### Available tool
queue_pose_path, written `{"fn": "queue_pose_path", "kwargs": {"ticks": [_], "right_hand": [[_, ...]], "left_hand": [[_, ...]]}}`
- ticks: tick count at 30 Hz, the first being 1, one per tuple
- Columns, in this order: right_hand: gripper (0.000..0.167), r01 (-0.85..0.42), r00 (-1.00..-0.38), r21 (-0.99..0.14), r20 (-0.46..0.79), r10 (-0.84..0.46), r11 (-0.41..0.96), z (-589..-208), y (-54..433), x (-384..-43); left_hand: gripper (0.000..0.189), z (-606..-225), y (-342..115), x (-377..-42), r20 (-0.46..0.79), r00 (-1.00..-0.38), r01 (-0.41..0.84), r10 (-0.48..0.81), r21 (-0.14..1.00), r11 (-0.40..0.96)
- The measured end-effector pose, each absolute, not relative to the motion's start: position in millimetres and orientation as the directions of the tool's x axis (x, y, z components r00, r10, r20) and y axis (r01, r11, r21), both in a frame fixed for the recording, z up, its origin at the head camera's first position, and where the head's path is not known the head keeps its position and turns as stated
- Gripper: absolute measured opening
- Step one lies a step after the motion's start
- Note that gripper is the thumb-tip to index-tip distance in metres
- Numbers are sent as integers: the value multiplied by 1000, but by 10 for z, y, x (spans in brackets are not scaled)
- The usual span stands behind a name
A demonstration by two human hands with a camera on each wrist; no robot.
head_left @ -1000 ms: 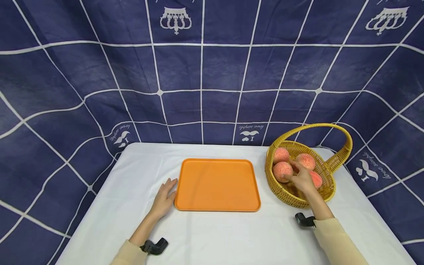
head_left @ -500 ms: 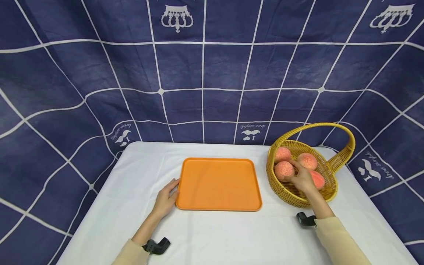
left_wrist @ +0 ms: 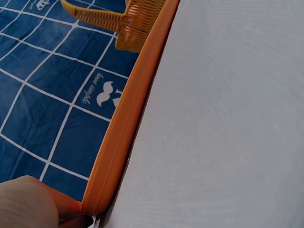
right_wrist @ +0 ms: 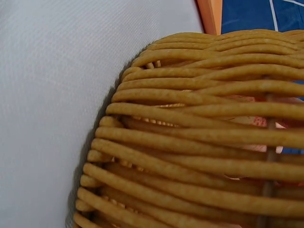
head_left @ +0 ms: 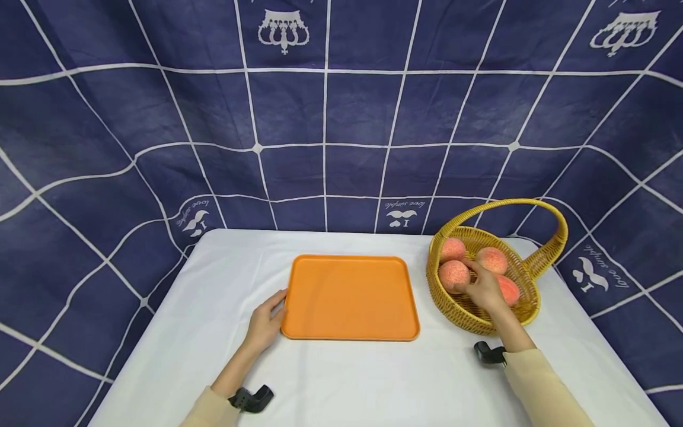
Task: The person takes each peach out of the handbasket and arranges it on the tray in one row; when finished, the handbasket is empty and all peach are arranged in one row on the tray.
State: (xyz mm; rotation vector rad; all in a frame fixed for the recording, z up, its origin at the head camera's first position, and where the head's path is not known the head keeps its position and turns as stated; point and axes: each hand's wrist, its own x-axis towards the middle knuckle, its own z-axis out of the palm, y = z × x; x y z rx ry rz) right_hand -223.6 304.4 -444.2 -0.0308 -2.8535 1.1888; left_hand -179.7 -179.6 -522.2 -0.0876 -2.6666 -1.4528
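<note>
My right hand (head_left: 484, 289) reaches into a yellow wicker basket (head_left: 463, 318) and grips a pinkish-orange peach (head_left: 454, 276). Its thumb and forefinger lie on opposite sides of the fruit. Other peaches surround it: one behind (head_left: 452, 249), one farther right (head_left: 492, 260), and one partly behind the hand (head_left: 508, 289). In the right wrist view, the basket's weave (right_wrist: 199, 123) covers nearly everything of the hand and fruit. My left hand (head_left: 264, 323) rests against the left edge of an orange tray (head_left: 350, 298). Its thumb (left_wrist: 28, 204) shows beside the tray's rim (left_wrist: 121, 128) in the left wrist view.
The basket's tall handle (head_left: 507, 202) arches over the peaches. A white cloth (head_left: 341, 382) covers the table. Behind and at both sides hangs a dark blue curtain (head_left: 352, 172) with white lines.
The left hand's fingers have drawn in against the tray's edge. The right hand stays at the same peach with almost no movement. The whole view shifts slightly and returns.
</note>
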Motion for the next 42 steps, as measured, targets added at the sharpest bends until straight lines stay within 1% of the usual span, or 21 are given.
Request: {"fn": "queue_pose_path", "kwargs": {"ticks": [5, 10, 13, 18, 20, 22, 26, 30, 36, 42], "right_hand": [[71, -6, -997, -718, 57, 50, 696, -4404, 3030, -2247], [72, -16, -996, -761, 71, 59, 648, -4298, 3025, -2187], [73, -18, -993, -789, 87, 83, 614, -4189, 3020, -2100], [76, 25, -983, -794, 91, 160, 607, -3964, 2944, -1890], [76, 20, -981, -801, 99, 165, 598, -3886, 2888, -1797], [76, -14, -982, -802, 123, 142, 597, -3826, 2816, -1718], [74, -112, -983, -793, 175, 48, 598, -3725, 2632, -1610], [72, -172, -983, -817, 179, -42, 551, -3679, 2410, -1601], [72, -213, -975, -873, 163, -149, 439, -3726, 1966, -1804], [73, -174, -972, -929, 108, -210, 327, -3826, 1481, -2117]], "left_hand": [[44, -5194, -1818, -1819, 138, -990, 126, 18, 839, 530], [43, -5213, -1830, -1819, 118, -993, 101, 3, 842, 529], [44, -5232, -1824, -1803, 113, -994, 99, 5, 843, 529], [44, -5230, -1818, -1780, 137, -991, 119, 6, 835, 537], [44, -5225, -1822, -1782, 154, -988, 133, 9, 824, 550], [43, -5225, -1829, -1790, 165, -986, 143, 11, 820, 554], [43, -5235, -1842, -1801, 169, -985, 149, 12, 827, 542], [44, -5244, -1845, -1805, 144, -990, 128, 12, 838, 531], [43, -5236, -1859, -1800, 141, -990, 119, 1, 832, 542], [43, -5235, -1851, -1815, 157, -987, 140, 18, 820, 555]]}}
